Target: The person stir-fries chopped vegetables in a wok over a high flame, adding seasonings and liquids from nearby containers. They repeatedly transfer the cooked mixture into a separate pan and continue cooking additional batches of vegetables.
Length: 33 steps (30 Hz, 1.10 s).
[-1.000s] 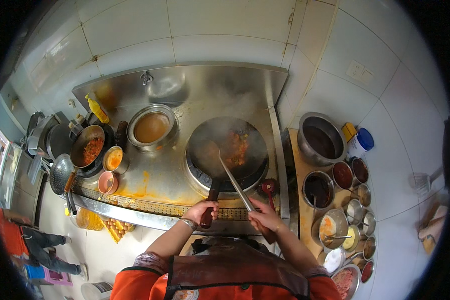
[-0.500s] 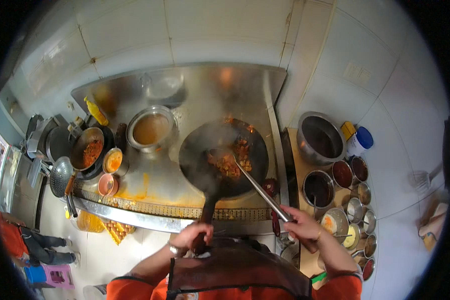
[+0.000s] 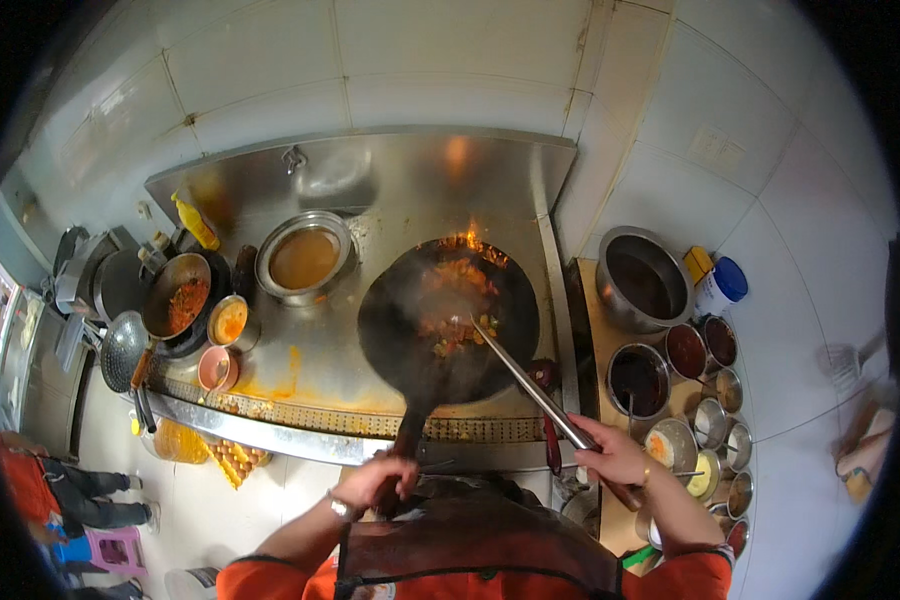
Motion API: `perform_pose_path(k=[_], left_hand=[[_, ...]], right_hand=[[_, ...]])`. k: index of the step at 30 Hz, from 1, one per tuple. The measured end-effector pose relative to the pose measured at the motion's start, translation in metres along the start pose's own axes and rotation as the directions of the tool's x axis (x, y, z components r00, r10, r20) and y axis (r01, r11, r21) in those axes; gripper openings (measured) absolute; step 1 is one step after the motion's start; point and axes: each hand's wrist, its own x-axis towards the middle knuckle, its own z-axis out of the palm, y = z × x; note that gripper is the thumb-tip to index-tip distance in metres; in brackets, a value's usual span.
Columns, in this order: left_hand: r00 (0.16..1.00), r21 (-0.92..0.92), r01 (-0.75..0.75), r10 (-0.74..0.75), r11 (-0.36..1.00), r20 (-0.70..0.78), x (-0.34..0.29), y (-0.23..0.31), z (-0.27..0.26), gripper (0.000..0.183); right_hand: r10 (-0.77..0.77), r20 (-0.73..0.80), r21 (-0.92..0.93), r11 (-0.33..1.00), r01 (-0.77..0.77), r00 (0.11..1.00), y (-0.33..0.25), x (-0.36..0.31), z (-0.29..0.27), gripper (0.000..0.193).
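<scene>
My left hand (image 3: 378, 482) is wrapped round the wooden handle of a large black wok (image 3: 390, 345) on the steel range. Inside it, chopped food (image 3: 460, 290) in reddish and brown pieces lies toward the far side, partly veiled by steam. Orange flames (image 3: 470, 240) show at the wok's far rim. My right hand (image 3: 612, 455) grips a long metal ladle (image 3: 530, 388) by its wooden-ended handle. The shaft slants down to the left into the wok, and its bowl is hidden among the food and steam.
A pot of cloudy liquid (image 3: 305, 262) stands left of the wok, with a pan of red food (image 3: 182, 300) beyond. On the right, a big metal pot (image 3: 642, 275) and several sauce containers (image 3: 638, 380) crowd a counter. Another person (image 3: 70, 485) stands at far left.
The food has moved toward the wok's far side, some of it thrown up. Flames at the far rim have grown. My left hand has shifted slightly left and down with the handle.
</scene>
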Motion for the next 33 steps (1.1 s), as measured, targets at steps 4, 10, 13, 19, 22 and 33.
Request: perform_pose_path(k=[4, 10, 13, 19, 22, 33], left_hand=[[0.945, -0.672, 0.199, -0.322, 0.713, -0.061, 0.074, -0.004, -0.017, 0.021], [0.992, -0.295, 0.095, -0.115, 0.951, -0.051, 0.024, -0.022, -0.007, 0.022], [0.924, -0.340, 0.255, -0.332, 0.905, -0.188, -0.015, -0.010, 0.005, 0.014], [0.957, -0.690, 0.175, -0.285, 0.703, -0.048, 0.070, -0.012, -0.021, 0.016], [0.980, -0.643, 0.127, -0.197, 0.756, -0.038, 0.084, -0.019, -0.012, 0.019], [0.984, -0.541, 0.156, -0.179, 0.826, 0.010, 0.051, -0.021, -0.022, 0.011]], right_hand=[[0.064, 0.126, -0.031, 0.998, -0.061, 0.990, -0.009, 0.015, -0.013, 0.062], [-0.055, -0.204, -0.792, 0.596, -0.132, 0.977, 0.039, 0.058, 0.002, 0.067], [-0.032, -0.124, -0.566, 0.823, -0.044, 0.992, 0.015, 0.021, 0.008, 0.067], [0.121, 0.122, -0.079, 0.991, -0.112, 0.985, -0.009, 0.010, -0.010, 0.063], [0.069, -0.008, -0.281, 0.957, -0.068, 0.998, 0.011, 0.050, -0.010, 0.063], [0.113, 0.122, 0.023, 0.993, -0.117, 0.986, -0.016, -0.008, -0.010, 0.060]])
